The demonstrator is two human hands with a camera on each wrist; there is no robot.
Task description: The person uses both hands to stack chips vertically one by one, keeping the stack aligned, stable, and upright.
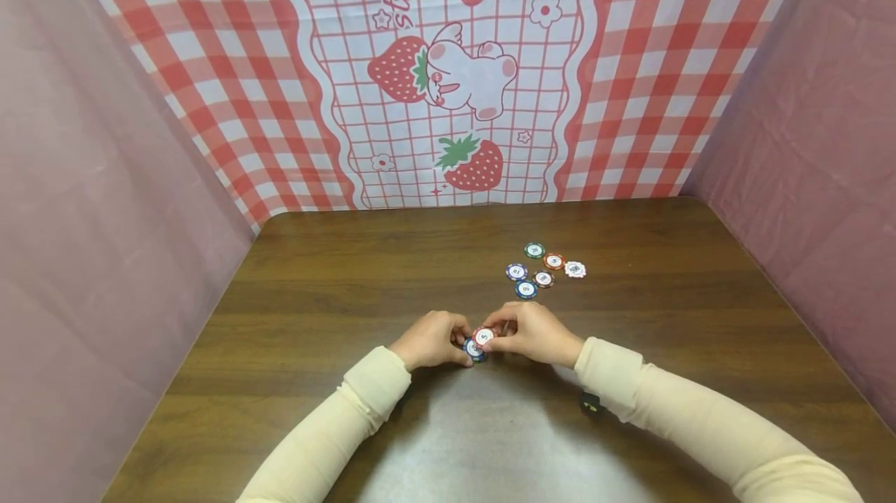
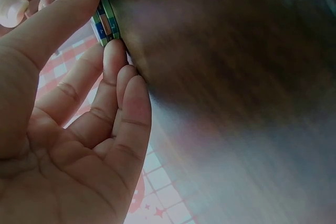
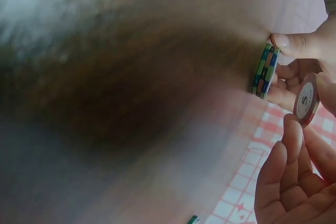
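Observation:
My left hand (image 1: 432, 340) grips the edges of a short stack of poker chips (image 1: 472, 351) on the table, thumb on the near side and fingertips opposite. The top chip is blue with a white centre; green and blue edges show in the stack (image 3: 265, 72) in the right wrist view. Just above the stack, my right hand (image 1: 537, 333) pinches a red poker chip (image 1: 484, 337) marked 5 between thumb and fingers. In the right wrist view that red chip (image 3: 305, 101) is tilted and apart from the stack.
Farther back on the brown wooden table (image 1: 336, 270) lie several loose chips: a green chip (image 1: 535, 250), a red chip (image 1: 554, 261), a whitish chip (image 1: 575, 270), a dark chip (image 1: 543, 279) and blue ones (image 1: 516, 272). A red-checked strawberry cloth (image 1: 448, 169) hangs behind.

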